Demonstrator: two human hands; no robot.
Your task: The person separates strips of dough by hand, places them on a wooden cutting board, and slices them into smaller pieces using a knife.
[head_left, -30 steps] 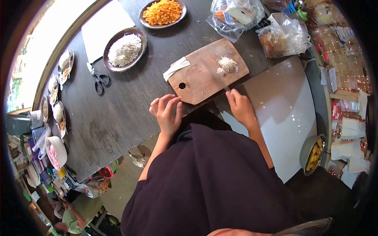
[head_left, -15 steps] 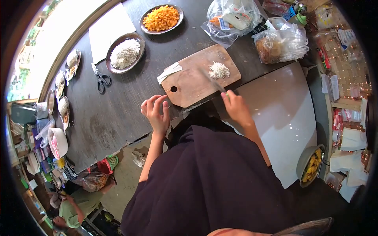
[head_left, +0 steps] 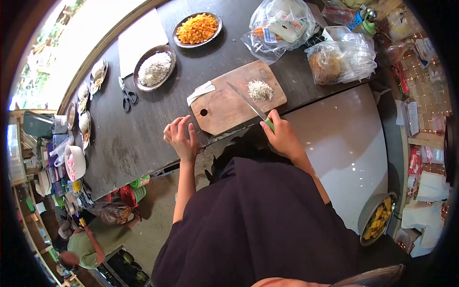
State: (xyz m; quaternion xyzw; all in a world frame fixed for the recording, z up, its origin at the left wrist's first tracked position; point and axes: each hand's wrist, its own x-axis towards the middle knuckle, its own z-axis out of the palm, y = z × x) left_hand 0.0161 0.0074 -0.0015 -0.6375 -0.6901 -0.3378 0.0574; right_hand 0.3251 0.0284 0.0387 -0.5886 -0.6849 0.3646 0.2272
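Observation:
My right hand (head_left: 281, 136) is wrapped round the green handle of a knife (head_left: 252, 105), its blade lying across the wooden cutting board (head_left: 224, 115). On the board's right part is a small heap of pale shreds (head_left: 260, 91), apart from the blade. Flat pale strips (head_left: 201, 92) rest at the board's upper left edge. My left hand (head_left: 181, 139) hovers by the board's lower left corner, fingers apart and holding nothing.
Behind the board stand a bowl of white shreds (head_left: 155, 69), a plate of orange pieces (head_left: 197, 29) and plastic bags (head_left: 342, 60). Black scissors (head_left: 128, 97) lie at the left. A pan of yellow food (head_left: 377, 219) is at the lower right. Another person (head_left: 86, 248) is at the lower left.
The view has turned, so the board appears lower and farther left. My right hand still holds the knife, now seen more sharply. My left hand remains empty beside the board.

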